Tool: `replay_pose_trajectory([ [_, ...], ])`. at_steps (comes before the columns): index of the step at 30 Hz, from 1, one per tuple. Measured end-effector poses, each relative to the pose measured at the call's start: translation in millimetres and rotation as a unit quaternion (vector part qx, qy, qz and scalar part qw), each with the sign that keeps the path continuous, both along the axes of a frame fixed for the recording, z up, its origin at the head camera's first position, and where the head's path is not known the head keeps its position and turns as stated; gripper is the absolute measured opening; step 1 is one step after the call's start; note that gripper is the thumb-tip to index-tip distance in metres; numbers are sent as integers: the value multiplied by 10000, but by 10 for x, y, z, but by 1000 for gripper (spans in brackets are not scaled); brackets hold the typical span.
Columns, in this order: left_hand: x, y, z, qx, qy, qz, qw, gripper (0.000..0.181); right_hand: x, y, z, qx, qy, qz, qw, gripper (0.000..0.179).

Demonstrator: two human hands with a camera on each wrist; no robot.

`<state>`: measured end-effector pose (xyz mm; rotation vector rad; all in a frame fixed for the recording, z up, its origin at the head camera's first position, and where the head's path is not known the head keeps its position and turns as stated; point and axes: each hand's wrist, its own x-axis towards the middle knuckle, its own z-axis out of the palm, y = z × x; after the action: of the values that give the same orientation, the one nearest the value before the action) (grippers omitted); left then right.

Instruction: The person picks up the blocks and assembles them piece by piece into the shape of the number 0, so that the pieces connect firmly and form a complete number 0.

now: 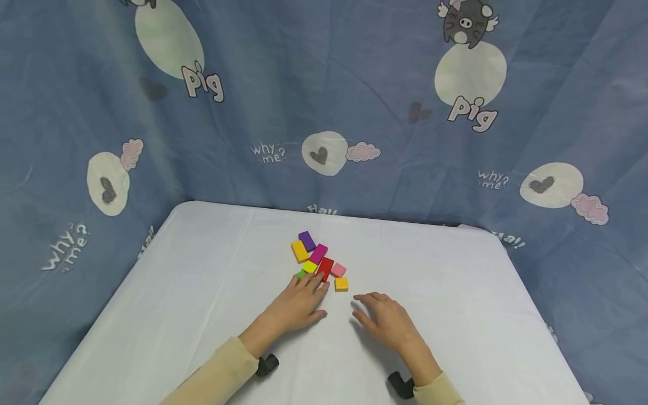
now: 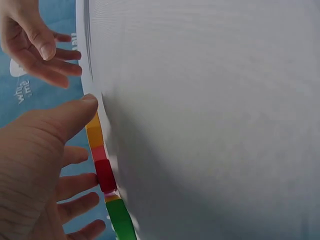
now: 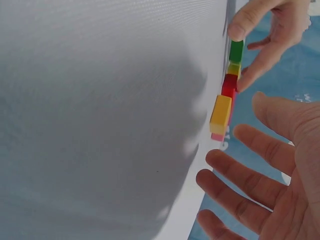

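Eight blocks lie in a cluster on the white table (image 1: 430,264), centre, toward the far edge. The left hand (image 1: 297,304) reaches over the near side of the cluster, fingers extended and spread, thumb well apart; no block is gripped. Its fingertips are at the red block (image 1: 326,266) and the partly covered green block (image 1: 301,274); firm contact cannot be confirmed. The yellow block (image 1: 310,266) lies just left of the red one. Farther back are the magenta block (image 1: 318,253), the purple block (image 1: 306,241) and, at left, the larger orange block (image 1: 300,251). To the right are the pink block (image 1: 338,270) and, nearer, the small orange block (image 1: 341,284). The right hand (image 1: 388,322), nearer and right of that, holds nothing, thumb and fingers apart, loosely bent.
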<state>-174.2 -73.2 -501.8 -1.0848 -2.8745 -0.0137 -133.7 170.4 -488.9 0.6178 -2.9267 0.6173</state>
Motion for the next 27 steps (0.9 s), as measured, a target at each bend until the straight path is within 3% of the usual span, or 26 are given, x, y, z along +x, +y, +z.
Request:
replay_pose_trajectory([
  [6,34,10,31,-52,137,6,9999,62,-11,-6,-8,58,19,-20,10000,32],
  [16,45,21,40,242,109,-65,9996,51,-38,-14,-37,0,69,75,9999,34],
  [21,61,30,52,156,250,-160,9994,51,-54,-36,-34,42,37,128,9999,42],
  [27,107,-27,72,361,346,-302,9983,35,-68,-84,-48,154,43,291,9994,52],
])
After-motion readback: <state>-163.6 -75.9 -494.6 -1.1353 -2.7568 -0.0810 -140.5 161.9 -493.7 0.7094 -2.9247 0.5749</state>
